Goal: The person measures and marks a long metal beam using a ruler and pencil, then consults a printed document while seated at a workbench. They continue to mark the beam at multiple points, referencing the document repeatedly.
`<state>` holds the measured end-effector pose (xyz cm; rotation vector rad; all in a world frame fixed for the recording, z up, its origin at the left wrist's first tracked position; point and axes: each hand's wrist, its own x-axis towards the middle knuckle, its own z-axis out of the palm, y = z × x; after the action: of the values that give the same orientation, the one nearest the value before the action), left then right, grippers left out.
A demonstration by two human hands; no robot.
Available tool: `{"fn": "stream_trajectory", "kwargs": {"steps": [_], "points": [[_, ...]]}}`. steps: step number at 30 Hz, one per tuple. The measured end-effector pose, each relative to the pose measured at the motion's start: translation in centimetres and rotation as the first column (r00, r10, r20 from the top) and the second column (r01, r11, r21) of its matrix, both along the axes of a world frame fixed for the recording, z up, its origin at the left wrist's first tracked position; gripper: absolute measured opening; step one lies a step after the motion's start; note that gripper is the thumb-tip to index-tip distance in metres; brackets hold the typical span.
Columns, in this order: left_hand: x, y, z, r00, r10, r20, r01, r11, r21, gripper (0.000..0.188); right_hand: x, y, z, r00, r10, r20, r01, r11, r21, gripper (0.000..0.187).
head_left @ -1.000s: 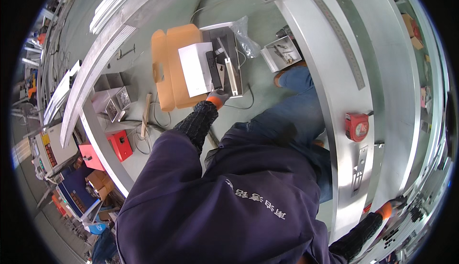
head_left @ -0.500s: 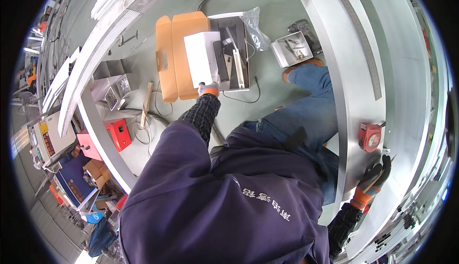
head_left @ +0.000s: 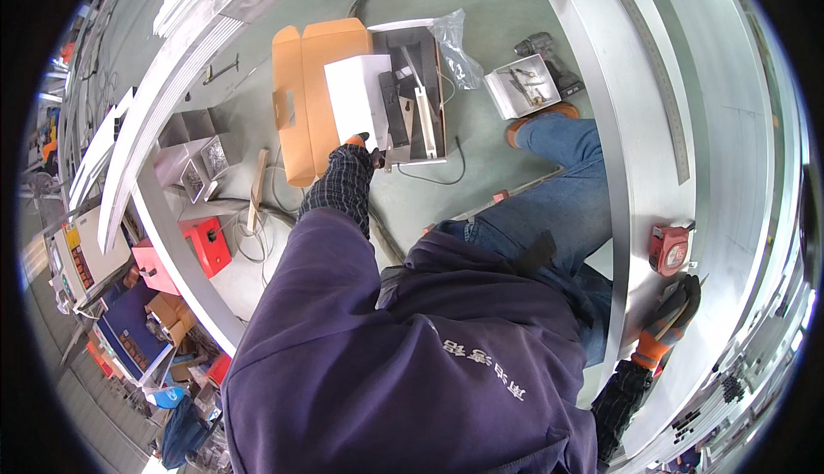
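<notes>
My left hand (head_left: 374, 153), in an orange and dark glove, is at the near edge of an opened cardboard box (head_left: 296, 144). Its fingers look curled, and what they hold, if anything, is hidden. Beside it, a white box-like piece (head_left: 356, 96) lies across the carton, next to a dark tray (head_left: 425, 45) with a long pale bar (head_left: 426, 122) and dark flat parts. My gloved right hand (head_left: 674, 320) rests on the broad aluminium profile, closed around a thin pencil (head_left: 663, 331). Just beyond that hand, a red tape measure (head_left: 669, 249) sits on the metal.
A metal square (head_left: 648, 54) lies along the right-hand profile (head_left: 614, 71). On the floor are a white box of small parts (head_left: 500, 96), a cordless drill (head_left: 545, 54), clear plastic (head_left: 459, 49) and cables. A red box (head_left: 206, 245) and metal bins (head_left: 193, 152) stand left, near another profile (head_left: 184, 259).
My left hand has turned and drawn slightly back toward me along the carton's near edge. The right hand still holds the pencil. The whole view has shifted a little.
</notes>
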<state>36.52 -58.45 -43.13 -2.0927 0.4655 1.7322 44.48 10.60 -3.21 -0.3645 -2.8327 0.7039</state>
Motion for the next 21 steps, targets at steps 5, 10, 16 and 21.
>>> {"fn": "stream_trajectory", "kwargs": {"steps": [5, 10, 16, 21], "points": [[0.1, 1.5, -1.5, 0.991, 0.042, -0.124, -0.052, 0.995, -0.080, 0.054, -0.2, 0.0, 0.1, 0.998, 0.062, -0.017, -0.060, 0.995, 0.085, 0.041], [3.2, 2.1, -3.7, -0.198, -0.887, 0.416, 0.719, -0.420, -0.554, 0.054, -0.6, -0.1, 0.2, 0.999, 0.042, -0.009, -0.041, 0.997, 0.057, 0.041], [2.5, 3.5, -1.1, -0.365, -0.857, 0.363, 0.706, -0.509, -0.492, 0.055, 0.0, -0.2, -0.1, 0.999, 0.022, -0.031, -0.020, 0.998, 0.059, 0.041], [4.3, 2.5, -0.4, -0.377, -0.826, 0.419, 0.734, -0.542, -0.410, 0.058, -0.4, 0.8, -0.3, 0.999, 0.041, -0.035, -0.041, 0.999, 0.011, 0.042]]}}
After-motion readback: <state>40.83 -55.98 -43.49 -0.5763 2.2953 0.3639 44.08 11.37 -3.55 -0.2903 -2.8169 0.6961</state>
